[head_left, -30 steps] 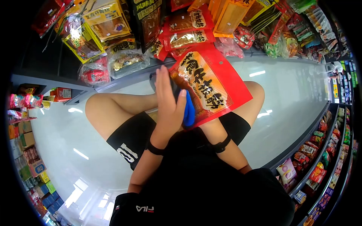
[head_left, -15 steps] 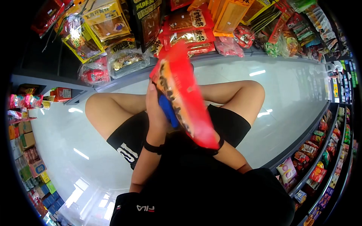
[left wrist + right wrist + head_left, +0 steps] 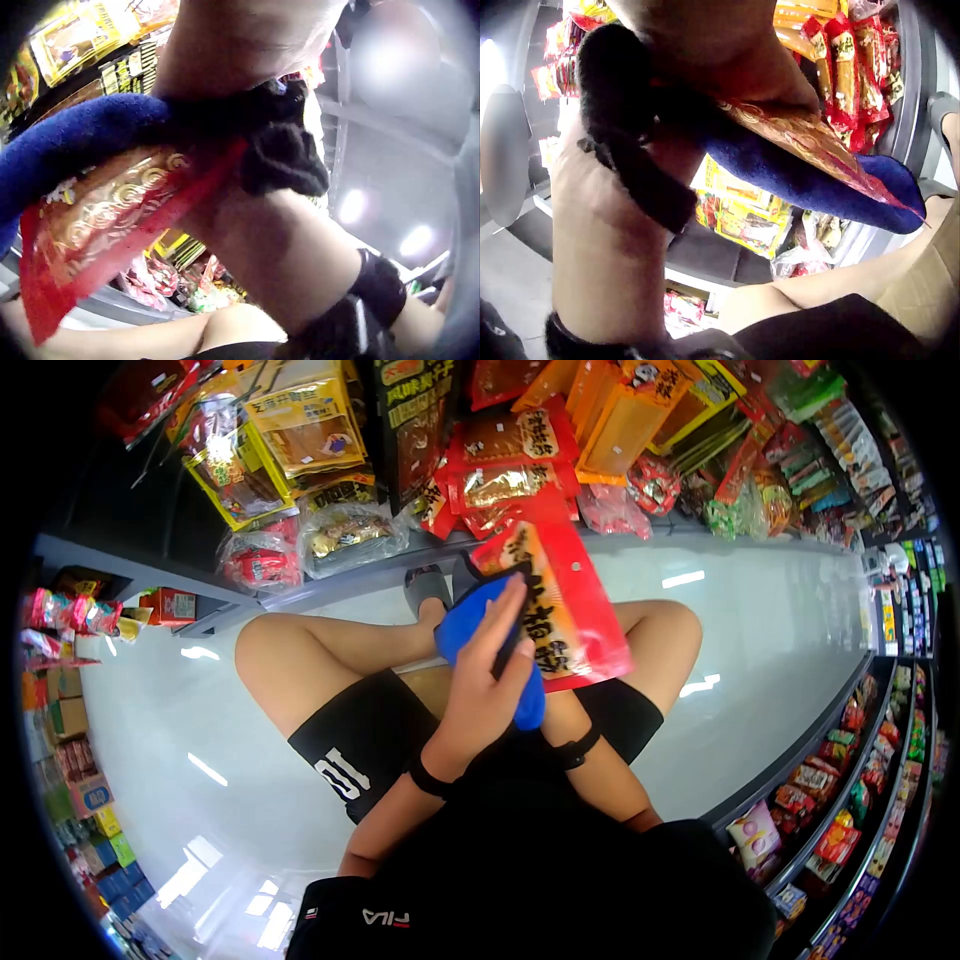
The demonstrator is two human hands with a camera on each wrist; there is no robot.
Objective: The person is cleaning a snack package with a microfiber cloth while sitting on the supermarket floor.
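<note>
My left hand [image 3: 487, 685] lies with extended fingers across a blue cloth [image 3: 465, 622] against the left side of a red food packet [image 3: 590, 605]. Behind the packet my right hand is hidden in the head view; only the wrist and forearm show. In the left wrist view, the cloth [image 3: 82, 135] runs beside the packet [image 3: 120, 210], under my left hand [image 3: 240, 45]. The right wrist view shows my right hand [image 3: 712, 45] holding the packet [image 3: 802, 135], its fingertips partly out of sight, with the cloth [image 3: 795, 180] along the packet's other face.
Ahead, a shelf [image 3: 340, 565] carries red, yellow and orange packets. My bare legs are folded on the pale floor [image 3: 180, 700] around my hands. More stocked shelves [image 3: 815, 800] curve along the right, and boxes [image 3: 90, 795] stand at the left.
The packet, seen tilted and blurred half a second ago, now faces the head camera more fully. My left hand and the cloth have moved right, and more of the cloth shows.
</note>
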